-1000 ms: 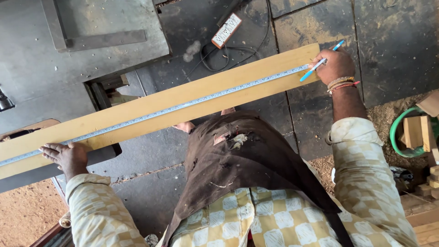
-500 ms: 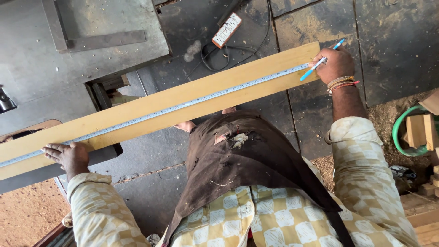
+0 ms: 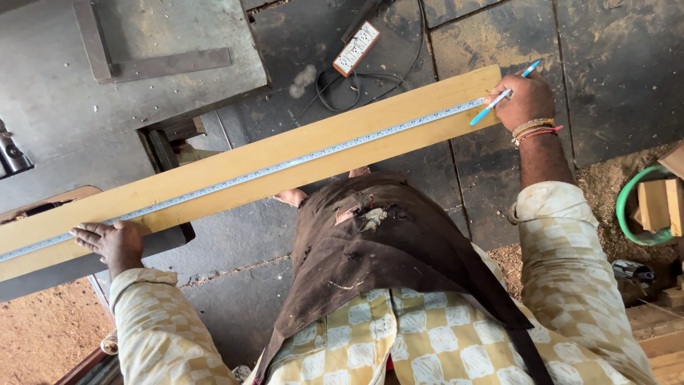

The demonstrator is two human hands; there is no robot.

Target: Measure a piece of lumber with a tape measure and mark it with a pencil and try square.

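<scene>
A long pale wooden plank (image 3: 285, 160) runs slantwise across the view, from lower left to upper right. A steel measuring tape (image 3: 235, 178) lies stretched along its length. My left hand (image 3: 110, 242) presses flat on the plank's near edge at the left, fingers spread, holding the tape down. At the plank's right end my right hand (image 3: 527, 100) grips a blue pen (image 3: 502, 94), its tip resting on the tape near the plank's end. I wear a brown apron over a checked shirt.
A grey machine table (image 3: 85, 107) with a metal fence lies under the plank's left part. A white power strip (image 3: 356, 48) with cables sits on the stone floor beyond the plank. Wood offcuts (image 3: 659, 203) and a green hose (image 3: 627, 214) lie at right, sawdust at lower left.
</scene>
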